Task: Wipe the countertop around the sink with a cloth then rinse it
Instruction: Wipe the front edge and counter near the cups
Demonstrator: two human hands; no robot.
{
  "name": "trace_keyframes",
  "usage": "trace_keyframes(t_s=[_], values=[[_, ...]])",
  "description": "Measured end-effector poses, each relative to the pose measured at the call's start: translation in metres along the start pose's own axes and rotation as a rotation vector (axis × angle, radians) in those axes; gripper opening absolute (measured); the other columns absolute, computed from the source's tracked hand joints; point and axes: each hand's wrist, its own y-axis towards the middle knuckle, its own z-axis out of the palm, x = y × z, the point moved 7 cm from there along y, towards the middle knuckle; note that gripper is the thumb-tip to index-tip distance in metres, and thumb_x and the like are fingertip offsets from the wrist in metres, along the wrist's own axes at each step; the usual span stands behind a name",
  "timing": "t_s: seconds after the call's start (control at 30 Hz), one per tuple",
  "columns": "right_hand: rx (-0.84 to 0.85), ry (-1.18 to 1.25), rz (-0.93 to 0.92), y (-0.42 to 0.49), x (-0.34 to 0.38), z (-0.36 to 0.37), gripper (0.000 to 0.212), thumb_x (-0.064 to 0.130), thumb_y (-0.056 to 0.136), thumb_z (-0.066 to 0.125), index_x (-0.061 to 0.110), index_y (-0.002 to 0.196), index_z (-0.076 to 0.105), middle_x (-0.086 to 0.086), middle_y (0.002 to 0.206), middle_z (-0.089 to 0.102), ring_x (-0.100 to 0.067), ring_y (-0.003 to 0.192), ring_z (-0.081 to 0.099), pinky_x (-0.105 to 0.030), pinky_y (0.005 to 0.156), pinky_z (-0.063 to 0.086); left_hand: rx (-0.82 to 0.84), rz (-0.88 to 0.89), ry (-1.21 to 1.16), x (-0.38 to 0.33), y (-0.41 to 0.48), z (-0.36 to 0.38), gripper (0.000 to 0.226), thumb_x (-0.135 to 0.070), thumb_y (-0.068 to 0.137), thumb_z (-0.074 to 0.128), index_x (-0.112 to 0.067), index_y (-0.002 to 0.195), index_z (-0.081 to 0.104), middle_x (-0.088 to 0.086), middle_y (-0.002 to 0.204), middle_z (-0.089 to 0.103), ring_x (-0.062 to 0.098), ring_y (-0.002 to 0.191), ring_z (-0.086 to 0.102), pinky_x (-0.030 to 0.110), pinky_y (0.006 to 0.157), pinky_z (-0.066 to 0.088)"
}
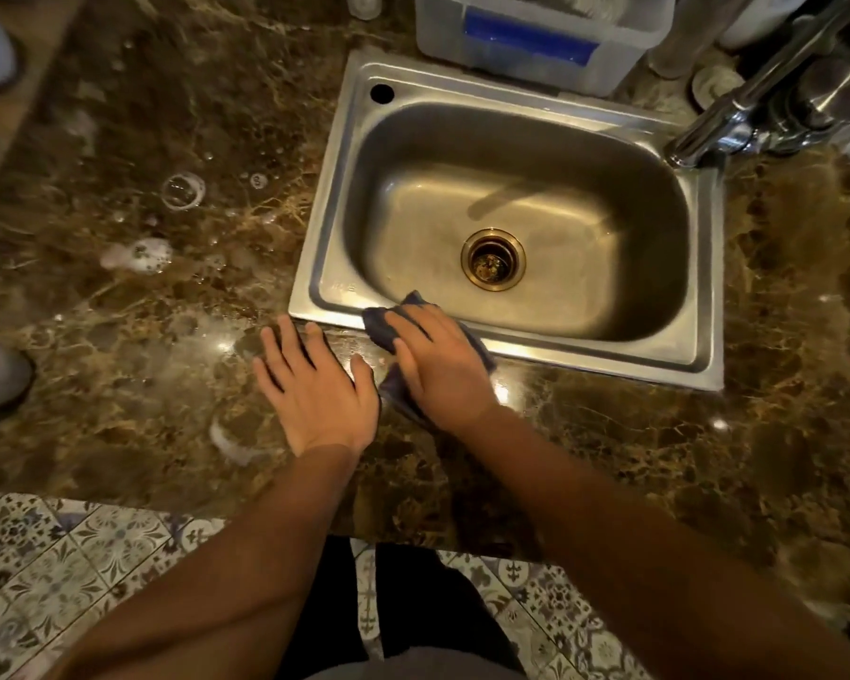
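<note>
A dark blue cloth (381, 326) lies across the front rim of the steel sink (511, 350) and the brown marble countertop (658, 434). My right hand (438, 370) presses flat on the cloth with straight fingers, and cloth shows beyond the fingertips and under the wrist. Just left of it, my left hand (315, 390) rests flat on the bare counter with fingers spread, holding nothing. Its thumb is close to the cloth's edge. The sink basin is empty, with a brass drain (492, 259) in the middle.
A chrome faucet (737, 115) reaches in from the upper right. A clear plastic box (536, 36) stands behind the sink. Soap suds and water rings (138, 255) dot the counter to the left. The counter's front edge runs above a patterned tile floor (70, 557).
</note>
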Motion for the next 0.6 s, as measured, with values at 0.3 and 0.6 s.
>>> trace_keyframes(t_s=[0.3, 0.6], values=[[0.246, 0.004, 0.108, 0.041, 0.031, 0.038, 0.045, 0.024, 0.100, 0.042, 0.005, 0.137, 0.059, -0.015, 0.143, 0.057, -0.036, 0.140, 0.043, -0.038, 0.122, 0.021, 0.049, 0.012, -0.057, 0.031, -0.008, -0.013, 0.075, -0.037, 0.094, 0.052, 0.004, 0.152, 0.028, 0.023, 0.164, 0.016, 0.035, 0.154, 0.011, 0.047, 0.126, 0.012], [0.303, -0.127, 0.183, 0.087, 0.059, 0.070, 0.056, 0.032, 0.109, 0.023, 0.012, 0.161, 0.014, -0.013, 0.168, 0.010, -0.033, 0.155, 0.002, -0.044, 0.126, 0.005, 0.094, 0.078, 0.111, 0.030, -0.012, 0.003, 0.081, -0.046, 0.095, 0.035, 0.005, 0.155, 0.018, 0.025, 0.165, 0.008, 0.037, 0.155, 0.001, 0.049, 0.126, 0.007]])
